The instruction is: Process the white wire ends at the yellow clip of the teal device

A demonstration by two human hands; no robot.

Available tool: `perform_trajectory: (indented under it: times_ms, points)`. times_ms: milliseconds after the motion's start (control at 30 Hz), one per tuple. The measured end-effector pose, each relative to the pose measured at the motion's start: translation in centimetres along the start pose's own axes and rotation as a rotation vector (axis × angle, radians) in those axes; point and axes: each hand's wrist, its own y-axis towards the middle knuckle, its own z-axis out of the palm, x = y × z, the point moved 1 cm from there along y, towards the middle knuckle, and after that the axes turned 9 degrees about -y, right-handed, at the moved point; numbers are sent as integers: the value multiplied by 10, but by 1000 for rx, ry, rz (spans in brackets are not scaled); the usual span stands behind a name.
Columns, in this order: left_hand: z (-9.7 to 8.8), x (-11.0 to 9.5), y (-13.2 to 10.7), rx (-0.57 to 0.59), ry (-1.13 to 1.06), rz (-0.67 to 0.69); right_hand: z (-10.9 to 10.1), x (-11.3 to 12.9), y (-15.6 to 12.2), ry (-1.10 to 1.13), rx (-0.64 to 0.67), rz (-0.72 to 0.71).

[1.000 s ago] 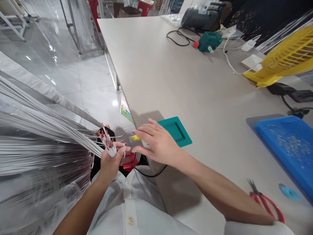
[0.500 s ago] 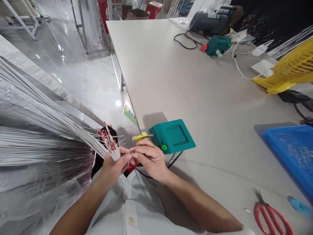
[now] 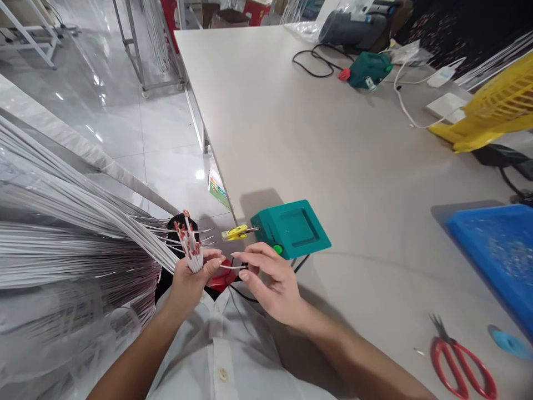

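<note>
My left hand [image 3: 194, 280] is closed around a bundle of white cables [image 3: 192, 258] whose stripped ends show red and copper-coloured strands. From its thumb and fingertips a single white cable [image 3: 230, 268] sticks out to the right. My right hand [image 3: 272, 280] is open beside it, thumb and forefinger apart on either side of that cable's tip. Just beyond my right hand, at the table edge, sits a green device [image 3: 293, 228] with a green button. A yellow clip-like piece [image 3: 235, 233] is mounted on its metal shaft and points left.
Long white cables [image 3: 83, 194] hang over a rail at left. Red-handled scissors [image 3: 453, 355], a blue tape ring [image 3: 508, 341] and a blue tray [image 3: 499, 250] lie at right. A yellow fan-like housing [image 3: 495, 105] and a second green device [image 3: 370, 70] stand farther back.
My right hand has opened and drawn back to the right from the single cable, which now shows between the hands. My left hand keeps its hold on the bundle.
</note>
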Motion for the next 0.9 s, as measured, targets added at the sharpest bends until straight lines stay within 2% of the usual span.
perform_trajectory:
  times_ms: [67,200,267,467,533,667,733,800,900]
  points:
    - [3,-2,0,11,20,3,-1,3,1,-70,-19,-58]
    - [14,-6,-2,145,92,19,11,5,9,-119,45,-47]
    - [16,-6,-3,148,107,17,17,5,12,-120,66,-21]
    - [10,-1,-3,149,76,24,19,1,13,-52,-26,74]
    - [7,2,-2,121,40,47,18,-1,13,-17,-36,87]
    - [1,7,2,-93,-125,109,17,-4,12,-4,-39,74]
    - [-1,6,3,-176,-110,151,18,-4,11,-37,-14,63]
    - [0,2,2,-164,-7,201,21,-5,9,-63,37,42]
    - [6,-5,-1,-25,154,266,24,-5,8,-68,77,-4]
